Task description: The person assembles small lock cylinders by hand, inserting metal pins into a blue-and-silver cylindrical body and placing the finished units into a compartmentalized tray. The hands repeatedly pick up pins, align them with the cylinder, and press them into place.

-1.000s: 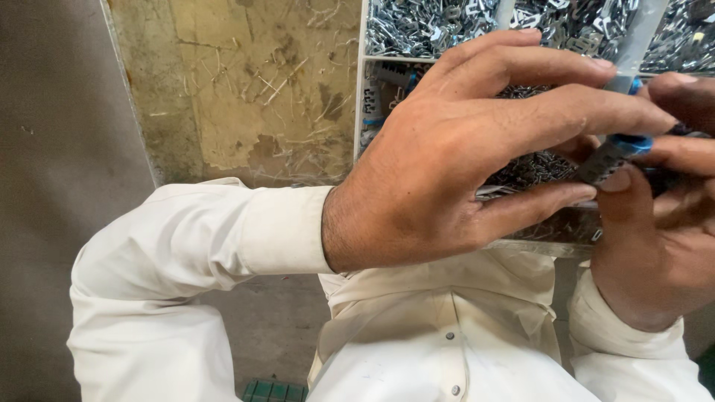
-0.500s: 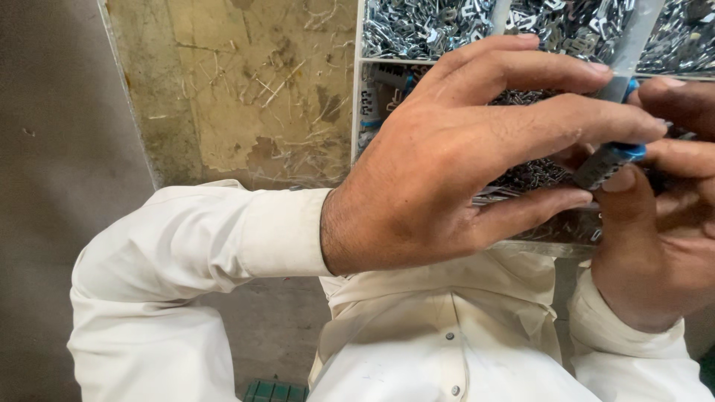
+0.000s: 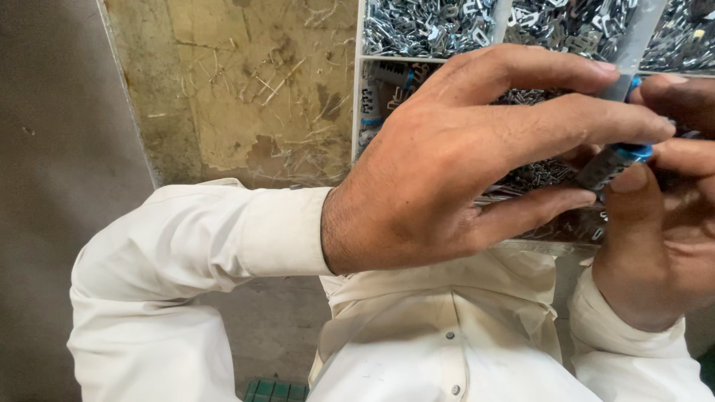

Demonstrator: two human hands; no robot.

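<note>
My left hand (image 3: 477,156) reaches across in front of me, fingers spread and curled toward a small dark cylindrical part with a blue band (image 3: 614,160). My right hand (image 3: 663,223) grips that part between thumb and fingers at the right edge. Both hands hover over a compartment tray (image 3: 357,89) filled with small metal pieces. The left palm hides much of the part and the compartment beneath, so whether the left fingers touch the part is unclear.
Shiny metal clips (image 3: 432,26) fill the upper tray compartments, darker small pieces (image 3: 536,175) the lower one. A worn, stained board (image 3: 246,89) lies left of the tray. Grey floor (image 3: 52,186) runs along the left. My white sleeves and shirt (image 3: 447,335) fill the bottom.
Hands stay almost still; the left fingers have shifted slightly over the blue-banded part.
</note>
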